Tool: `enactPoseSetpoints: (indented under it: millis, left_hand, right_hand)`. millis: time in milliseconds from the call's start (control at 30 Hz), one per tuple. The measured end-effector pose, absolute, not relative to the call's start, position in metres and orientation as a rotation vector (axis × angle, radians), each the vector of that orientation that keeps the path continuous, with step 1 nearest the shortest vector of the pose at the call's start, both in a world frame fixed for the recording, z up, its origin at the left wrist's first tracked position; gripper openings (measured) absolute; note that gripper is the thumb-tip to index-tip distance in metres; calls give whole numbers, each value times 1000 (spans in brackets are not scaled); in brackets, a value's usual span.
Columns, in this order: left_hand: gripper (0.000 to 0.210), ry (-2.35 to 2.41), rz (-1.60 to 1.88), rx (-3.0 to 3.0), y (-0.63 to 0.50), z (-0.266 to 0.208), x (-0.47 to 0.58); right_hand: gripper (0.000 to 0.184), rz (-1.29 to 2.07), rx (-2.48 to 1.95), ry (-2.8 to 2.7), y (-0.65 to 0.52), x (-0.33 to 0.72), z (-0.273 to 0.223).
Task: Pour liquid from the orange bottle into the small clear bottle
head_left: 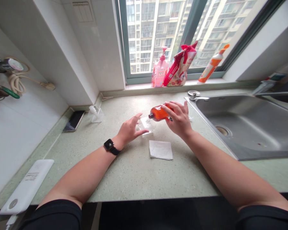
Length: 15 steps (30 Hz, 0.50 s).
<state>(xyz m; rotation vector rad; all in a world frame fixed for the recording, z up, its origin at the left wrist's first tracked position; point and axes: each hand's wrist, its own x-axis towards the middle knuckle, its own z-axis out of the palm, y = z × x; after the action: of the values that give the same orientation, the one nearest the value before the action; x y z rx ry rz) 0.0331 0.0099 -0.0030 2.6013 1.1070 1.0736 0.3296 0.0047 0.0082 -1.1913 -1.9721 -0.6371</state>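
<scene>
My right hand is wrapped around an orange-red see-through bottle. The bottle is tipped nearly on its side, its uncapped dark threaded neck pointing left and slightly down. Just under that neck stands a small clear container on the counter. My left hand, with a watch on the wrist, has thumb and fingers on either side of this container. Something clear shows between neck and container, too small to make out well. A folded white tissue lies on the counter nearer to me.
A clear piece with a white pump top and a phone are at the back left. A white power bank lies front left. The steel sink is right; a pink pump bottle, red bag and orange-white bottle line the sill.
</scene>
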Motion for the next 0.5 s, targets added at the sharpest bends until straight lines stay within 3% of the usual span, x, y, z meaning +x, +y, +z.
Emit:
enactPoseSetpoints:
  millis: [500]
  left_hand:
    - [89,1096,1093,2611,10,-4,33]
  right_hand:
    - [86,-615,-1212,-1964,5,330,8]
